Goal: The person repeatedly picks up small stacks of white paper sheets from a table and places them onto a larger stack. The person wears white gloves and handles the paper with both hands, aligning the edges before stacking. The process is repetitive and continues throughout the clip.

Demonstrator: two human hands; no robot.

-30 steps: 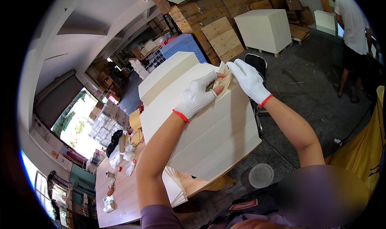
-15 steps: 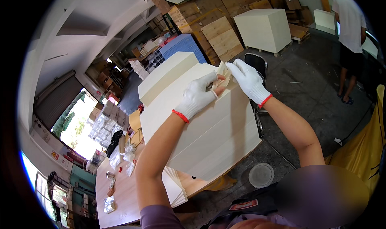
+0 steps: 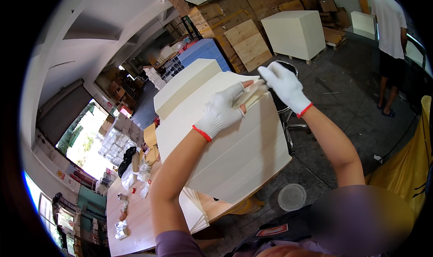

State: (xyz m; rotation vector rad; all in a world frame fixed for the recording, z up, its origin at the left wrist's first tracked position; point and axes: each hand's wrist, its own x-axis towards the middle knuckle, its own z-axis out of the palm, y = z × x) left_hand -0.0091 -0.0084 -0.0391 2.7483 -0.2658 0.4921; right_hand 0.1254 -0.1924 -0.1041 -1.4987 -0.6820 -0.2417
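workbench (image 3: 135, 221), far left: small packets and hardware scattered on top. cream cabinet (image 3: 234, 157), centre: flat panel facing up. left hand (image 3: 221, 112), white glove: closed on a pale folded sheet (image 3: 249, 94) above the cabinet's top edge. right hand (image 3: 284, 85), white glove: fingers pinching the same sheet's far end. person (image 3: 390, 36) standing, far right.

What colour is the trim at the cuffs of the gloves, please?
Red, on white knitted gloves: left hand, right hand. The head view shows it best.
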